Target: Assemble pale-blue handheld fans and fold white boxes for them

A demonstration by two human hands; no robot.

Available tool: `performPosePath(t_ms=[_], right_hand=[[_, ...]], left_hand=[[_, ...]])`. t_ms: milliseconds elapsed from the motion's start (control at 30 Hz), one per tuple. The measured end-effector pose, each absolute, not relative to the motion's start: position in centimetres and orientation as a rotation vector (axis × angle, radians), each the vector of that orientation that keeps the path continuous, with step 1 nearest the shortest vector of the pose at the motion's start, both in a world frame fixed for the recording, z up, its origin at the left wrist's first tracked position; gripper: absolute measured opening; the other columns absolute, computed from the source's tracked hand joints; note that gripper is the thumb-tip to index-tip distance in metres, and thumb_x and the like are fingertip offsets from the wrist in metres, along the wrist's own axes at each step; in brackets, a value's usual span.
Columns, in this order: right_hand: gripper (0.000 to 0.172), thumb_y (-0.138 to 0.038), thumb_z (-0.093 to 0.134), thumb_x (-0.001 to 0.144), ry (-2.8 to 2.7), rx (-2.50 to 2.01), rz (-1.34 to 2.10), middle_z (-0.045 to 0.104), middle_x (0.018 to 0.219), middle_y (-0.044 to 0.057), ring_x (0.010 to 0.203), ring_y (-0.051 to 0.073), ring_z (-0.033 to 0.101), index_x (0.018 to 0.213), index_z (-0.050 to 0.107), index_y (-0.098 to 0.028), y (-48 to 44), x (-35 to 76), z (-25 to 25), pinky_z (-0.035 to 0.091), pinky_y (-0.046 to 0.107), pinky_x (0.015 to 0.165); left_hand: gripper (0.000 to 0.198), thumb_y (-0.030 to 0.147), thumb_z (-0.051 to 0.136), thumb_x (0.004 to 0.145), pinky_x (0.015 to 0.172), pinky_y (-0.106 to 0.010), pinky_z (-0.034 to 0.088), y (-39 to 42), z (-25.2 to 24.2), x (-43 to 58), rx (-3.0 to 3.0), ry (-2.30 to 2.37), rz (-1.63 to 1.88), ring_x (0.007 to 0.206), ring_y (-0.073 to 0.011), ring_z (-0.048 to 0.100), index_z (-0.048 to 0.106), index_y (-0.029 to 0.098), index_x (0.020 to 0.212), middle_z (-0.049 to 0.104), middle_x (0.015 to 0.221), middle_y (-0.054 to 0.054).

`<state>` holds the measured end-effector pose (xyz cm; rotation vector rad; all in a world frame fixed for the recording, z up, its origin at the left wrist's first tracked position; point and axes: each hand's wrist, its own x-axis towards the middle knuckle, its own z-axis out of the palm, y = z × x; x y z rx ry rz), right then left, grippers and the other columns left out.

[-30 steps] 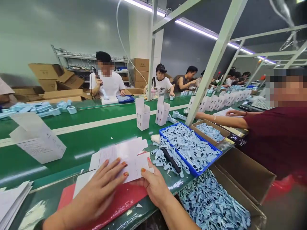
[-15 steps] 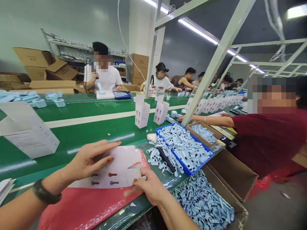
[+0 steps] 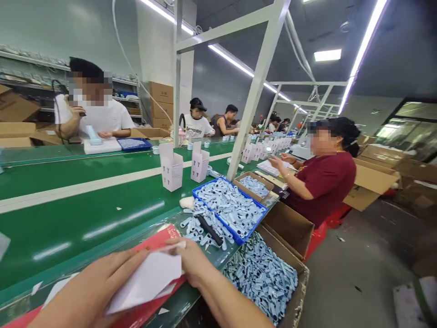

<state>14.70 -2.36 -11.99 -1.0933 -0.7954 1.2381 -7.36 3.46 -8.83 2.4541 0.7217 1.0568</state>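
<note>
Both my hands are at the bottom edge of the view, on a flat white folding carton [image 3: 146, 278] that is lifted and tilted over a red mat [image 3: 160, 236]. My left hand [image 3: 90, 291] grips the carton's left side, its fingertips hidden under the card. My right hand [image 3: 191, 264] pinches the carton's upper right corner. Loose pale-blue plastic parts [image 3: 193, 225] and a black pen-like tool [image 3: 210, 230] lie just beyond my right hand.
A blue tray [image 3: 200, 193] and a cardboard box [image 3: 290, 228] hold several blue parts. Two upright white boxes [image 3: 171, 171] stand on the green conveyor [image 3: 85, 214]. A white frame post [image 3: 251, 100] rises nearby. A person in a dark red shirt [image 3: 326, 182] sits to the right; others work across the belt.
My head has turned right and the view has swung that way. The carton, which lay flat on the mat, is now lifted and folded between both hands.
</note>
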Motion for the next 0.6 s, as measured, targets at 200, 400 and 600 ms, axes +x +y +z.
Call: performPosePath(t_ms=[200,400,600], right_hand=[[0.045,-0.042,0.061,0.097,-1.197,-0.864,0.378,0.063,0.139,0.01,0.129,0.026,0.061,0.138,0.059,-0.027,-5.5,14.9,-7.2,0.048,0.047,0.112],[0.044,-0.035,0.05,0.104,-1.4,-0.772,-0.12,0.073,0.107,0.008,0.1,0.023,0.067,0.147,0.05,-0.026,-6.2,12.0,-6.1,0.056,0.043,0.091],[0.035,-0.032,0.042,0.106,-1.384,-0.774,0.157,0.066,0.099,0.005,0.088,0.02,0.061,0.137,0.058,-0.03,-6.2,12.5,-6.7,0.054,0.038,0.08]], left_hand=[[0.081,0.039,0.087,0.07,0.077,-0.035,0.062,3.6,-2.4,-6.9,2.131,0.81,0.947,0.109,-0.0363,0.07,0.057,0.032,0.145,0.07,0.134,-0.008],[0.087,0.037,0.089,0.073,0.085,-0.037,0.062,2.3,-3.5,-5.3,2.16,0.711,1.039,0.109,-0.0315,0.069,0.048,0.035,0.149,0.065,0.137,-0.01],[0.08,0.032,0.083,0.08,0.089,-0.037,0.058,2.2,-3.8,-5.6,2.685,0.62,1.26,0.115,-0.0292,0.063,0.043,0.03,0.149,0.061,0.137,-0.013]])
